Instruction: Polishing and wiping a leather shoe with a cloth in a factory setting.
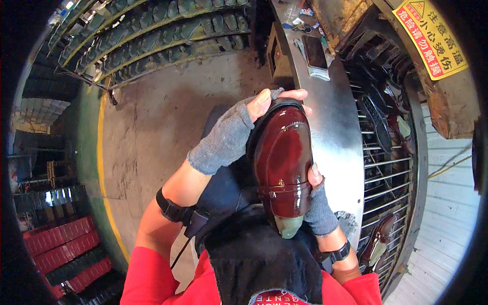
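A glossy dark red leather shoe (283, 157) is held up in front of me, its toe pointing away. A strap crosses it, and a pale green last (288, 227) sticks out of the end nearest me. My left hand (239, 127), in a grey fingerless glove, is closed round the toe end, with a dark edge of the shoe under the fingers. My right hand (321, 201), gloved the same way, grips the right side near the strap, thumb on the leather. The fingers beneath the shoe are hidden.
To the right, a metal tabletop (331, 132) carries a phone (314, 52) on a cloth. Beyond it, a barred rack (385, 178) holds several shoes. A yellow and red warning sign (432, 38) hangs above. Shelves of dark shoes (152, 43) stand far left; red crates (63, 244) sit lower left.
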Demonstrator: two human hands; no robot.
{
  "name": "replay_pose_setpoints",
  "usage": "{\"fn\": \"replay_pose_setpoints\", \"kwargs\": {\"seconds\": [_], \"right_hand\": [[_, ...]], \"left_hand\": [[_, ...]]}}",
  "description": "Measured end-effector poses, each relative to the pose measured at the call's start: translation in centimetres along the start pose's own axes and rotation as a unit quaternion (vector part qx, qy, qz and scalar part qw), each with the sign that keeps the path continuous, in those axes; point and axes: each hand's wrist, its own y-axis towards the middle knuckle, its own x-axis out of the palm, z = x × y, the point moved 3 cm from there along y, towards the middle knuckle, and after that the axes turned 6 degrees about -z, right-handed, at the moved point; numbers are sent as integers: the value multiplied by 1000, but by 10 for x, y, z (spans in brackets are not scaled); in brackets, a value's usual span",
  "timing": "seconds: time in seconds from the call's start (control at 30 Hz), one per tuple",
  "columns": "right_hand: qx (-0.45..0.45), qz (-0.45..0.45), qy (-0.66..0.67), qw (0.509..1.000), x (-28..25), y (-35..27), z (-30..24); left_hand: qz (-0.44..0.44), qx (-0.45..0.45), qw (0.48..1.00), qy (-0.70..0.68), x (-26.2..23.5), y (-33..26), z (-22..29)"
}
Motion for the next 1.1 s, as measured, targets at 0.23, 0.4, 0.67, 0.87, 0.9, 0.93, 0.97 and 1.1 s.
{"fn": "replay_pose_setpoints", "kwargs": {"seconds": [0.23,0.4,0.67,0.87,0.9,0.93,0.97,1.1], "right_hand": [[10,-15,-4,1000,-7,-1,0],[16,-18,3,1000,6,-5,-1],[59,-47,-9,997,6,-15,7],[29,-70,-59,995,20,-16,8],[31,-66,-83,994,21,-18,8],[34,-62,-106,992,22,-20,7],[30,-60,-101,993,21,-21,6],[0,-90,-153,984,27,-19,-7]], "left_hand": [[-8,2,1000,11,4,-1,1],[12,-17,1000,-18,18,-10,2],[-1,-19,985,174,33,-39,30],[10,-73,964,257,40,-56,46],[23,-97,976,192,41,-57,46],[19,-101,976,194,42,-58,45],[8,-89,981,175,43,-60,44],[74,-79,990,94,51,-70,38]]}}
